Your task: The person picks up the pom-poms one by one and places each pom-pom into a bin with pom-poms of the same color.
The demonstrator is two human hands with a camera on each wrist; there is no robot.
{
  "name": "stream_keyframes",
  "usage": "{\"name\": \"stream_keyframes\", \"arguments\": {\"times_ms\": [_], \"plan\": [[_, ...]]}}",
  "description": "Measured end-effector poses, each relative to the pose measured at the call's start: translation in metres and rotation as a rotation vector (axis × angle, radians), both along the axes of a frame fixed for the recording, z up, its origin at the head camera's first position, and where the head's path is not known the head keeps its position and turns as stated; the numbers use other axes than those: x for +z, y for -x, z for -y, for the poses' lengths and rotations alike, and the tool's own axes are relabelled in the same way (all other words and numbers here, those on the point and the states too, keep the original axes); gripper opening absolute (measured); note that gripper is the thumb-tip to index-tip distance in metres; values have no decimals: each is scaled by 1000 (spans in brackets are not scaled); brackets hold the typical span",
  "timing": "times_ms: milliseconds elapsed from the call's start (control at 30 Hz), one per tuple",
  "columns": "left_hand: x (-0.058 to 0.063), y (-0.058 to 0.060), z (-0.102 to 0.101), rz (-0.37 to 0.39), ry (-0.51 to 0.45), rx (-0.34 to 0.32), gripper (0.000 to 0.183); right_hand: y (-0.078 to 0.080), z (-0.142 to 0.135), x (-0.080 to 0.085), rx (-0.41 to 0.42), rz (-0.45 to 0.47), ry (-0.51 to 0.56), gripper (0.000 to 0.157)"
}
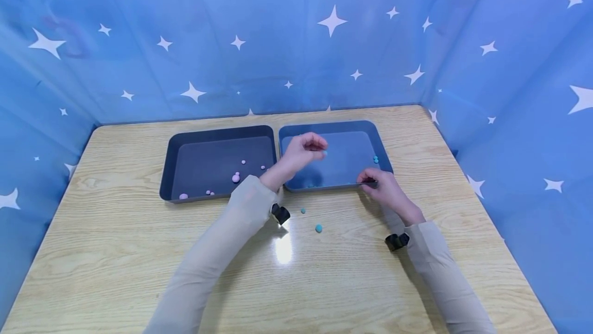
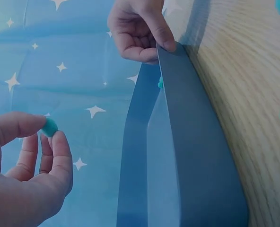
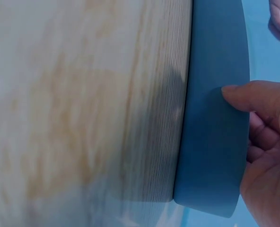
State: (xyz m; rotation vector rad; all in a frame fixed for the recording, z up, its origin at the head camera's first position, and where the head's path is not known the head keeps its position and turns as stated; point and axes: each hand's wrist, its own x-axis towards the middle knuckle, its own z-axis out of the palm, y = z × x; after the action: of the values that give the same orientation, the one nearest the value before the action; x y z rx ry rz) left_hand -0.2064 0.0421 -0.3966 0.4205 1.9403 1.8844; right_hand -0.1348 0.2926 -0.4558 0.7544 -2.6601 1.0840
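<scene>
My left hand (image 1: 303,153) is over the blue tray (image 1: 352,141), pinching a small teal pom-pom (image 2: 49,127) between thumb and fingers. At the tray's near right side, my right hand (image 1: 382,187) grips the rim, its thumb (image 3: 237,97) against the outer wall and the fingers curled inside. Two small teal balls (image 1: 376,159) sit against the tray's right wall. Between my arms, on the table in front of the tray, lie a larger teal ball (image 1: 318,228) and a smaller one (image 1: 303,211).
A dark tray (image 1: 217,146) stands directly left of the blue one, with several lilac balls (image 1: 236,178) of different sizes in it. Both trays are on a wooden table (image 1: 116,251). A blue curtain with white stars (image 1: 287,40) hangs around the table's back and sides.
</scene>
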Motion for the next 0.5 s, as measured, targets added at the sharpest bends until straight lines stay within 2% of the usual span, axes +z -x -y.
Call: {"name": "stream_keyframes", "arguments": {"times_ms": [167,500], "plan": [[-2,8,-7,22,17,38,24,0,0,1,-3,0,2,23],[-8,20,-19,61,11,103,20,0,0,0,-16,16,0,23]]}}
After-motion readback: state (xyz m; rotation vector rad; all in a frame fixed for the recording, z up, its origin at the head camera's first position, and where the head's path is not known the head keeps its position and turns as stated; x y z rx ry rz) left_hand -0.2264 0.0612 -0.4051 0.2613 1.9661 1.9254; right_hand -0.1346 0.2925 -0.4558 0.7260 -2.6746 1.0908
